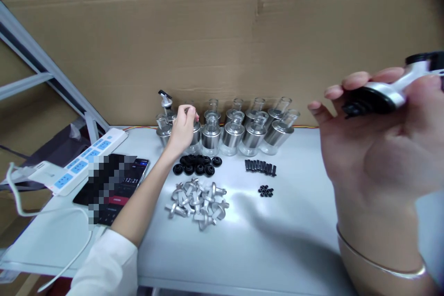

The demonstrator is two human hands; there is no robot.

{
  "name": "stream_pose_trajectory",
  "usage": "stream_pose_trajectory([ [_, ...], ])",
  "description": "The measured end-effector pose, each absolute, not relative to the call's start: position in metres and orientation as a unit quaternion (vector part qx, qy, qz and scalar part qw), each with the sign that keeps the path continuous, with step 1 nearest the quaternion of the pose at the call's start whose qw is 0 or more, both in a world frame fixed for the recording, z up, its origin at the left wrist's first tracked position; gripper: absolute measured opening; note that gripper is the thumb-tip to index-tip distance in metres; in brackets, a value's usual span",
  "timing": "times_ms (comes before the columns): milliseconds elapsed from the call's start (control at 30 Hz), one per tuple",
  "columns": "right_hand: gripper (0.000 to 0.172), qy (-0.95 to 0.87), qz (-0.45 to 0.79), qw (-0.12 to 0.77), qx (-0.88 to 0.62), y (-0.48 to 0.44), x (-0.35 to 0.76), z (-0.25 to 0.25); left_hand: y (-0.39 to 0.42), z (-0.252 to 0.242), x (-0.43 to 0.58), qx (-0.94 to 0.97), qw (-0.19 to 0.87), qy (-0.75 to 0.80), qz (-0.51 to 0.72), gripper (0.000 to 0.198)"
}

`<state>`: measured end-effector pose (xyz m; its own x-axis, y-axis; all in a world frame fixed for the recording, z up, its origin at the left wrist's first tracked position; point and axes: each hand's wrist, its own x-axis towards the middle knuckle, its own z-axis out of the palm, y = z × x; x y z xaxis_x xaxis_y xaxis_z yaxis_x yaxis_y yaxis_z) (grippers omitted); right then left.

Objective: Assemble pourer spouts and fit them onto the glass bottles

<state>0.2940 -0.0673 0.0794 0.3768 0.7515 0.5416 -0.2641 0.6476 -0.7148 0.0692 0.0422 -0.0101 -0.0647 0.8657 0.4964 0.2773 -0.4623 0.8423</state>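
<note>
My left hand [182,129] reaches to the back of the white table [284,236] and closes round the neck of a small glass bottle with a silver band [196,135], in a row of several such bottles [243,129]. One bottle at the left end carries a fitted pour spout [165,99]. My right hand [374,148] is raised close to the camera, its fingers holding a silver pour spout with black cap and stopper [388,92]. In front of the bottles lie black rubber rings [197,165] and a heap of silver spouts [197,201].
A row of small black tubes [260,167] and a cluster of tiny black rings [265,190] lie to the right. A phone [114,185] and a white power strip [83,159] with its cable sit on the left. A cardboard wall [222,41] stands behind.
</note>
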Motion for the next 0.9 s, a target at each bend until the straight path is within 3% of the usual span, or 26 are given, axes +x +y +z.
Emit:
stream_pose_trajectory([
  [300,0.039,-0.508,0.31,0.75,-0.289,-0.07,0.286,0.077,0.05,-0.023,0.069,0.612,0.272,0.482,0.566,0.015],
  [467,0.017,-0.496,0.349,0.748,-0.269,-0.067,0.28,0.074,0.05,-0.024,0.067,0.603,0.272,0.472,0.583,0.016],
  [533,0.018,-0.523,0.339,0.734,-0.27,-0.066,0.279,0.073,0.051,-0.022,0.066,0.599,0.259,0.469,0.595,0.016],
  [633,0.027,-0.556,0.323,0.715,-0.275,-0.066,0.28,0.071,0.049,-0.017,0.064,0.597,0.229,0.46,0.616,0.017],
  [733,0.023,-0.583,0.316,0.694,-0.28,-0.067,0.282,0.069,0.039,-0.004,0.065,0.609,0.168,0.443,0.635,0.022],
  [833,0.021,-0.624,0.302,0.658,-0.294,-0.067,0.284,0.066,0.016,0.015,0.071,0.667,0.03,0.414,0.619,0.024],
  [900,0.022,-0.67,0.283,0.605,-0.323,-0.066,0.284,0.064,-0.003,0.028,0.078,0.711,0.034,0.379,0.591,0.017],
])
